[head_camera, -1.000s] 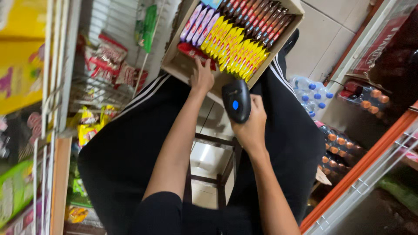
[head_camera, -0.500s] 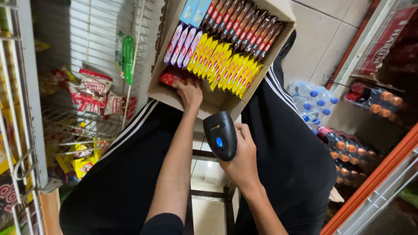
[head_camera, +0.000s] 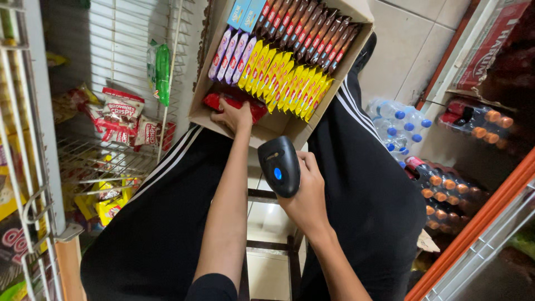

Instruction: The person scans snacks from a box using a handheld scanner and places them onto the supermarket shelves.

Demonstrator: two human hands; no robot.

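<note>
Seated person in black track trousers with white side stripes, cardboard box propped across the knees, its far end tipped away toward the tiled floor

Since a second ago the view has swung left, more of the white wire rack shows, and the box fills the top middle; left hand has slid from the box's near edge down into its near left corner, so it reads as picking out a pack to scan rather than just steadying the box

Right hand has dropped lower and nearer the body, fingers clenched around the black handheld scanner, blue light lit, head aimed up at the box, just short of its near edge

Box contents: brown bars in a row along the far right side, yellow bars in a row through the middle, purple bars at the left end of that row, blue packs at the far left corner, red packs loose in the near left corner

Left hand fingers curled down grasping the red packs, palm down; cannot tell how many it has

Wire rack at left holds red-and-white snack bags, a green packet hanging, yellow packets lower down

Right side floor: shrink-wrapped water bottles with blue caps, dark soda bottles with orange caps beside them
</note>
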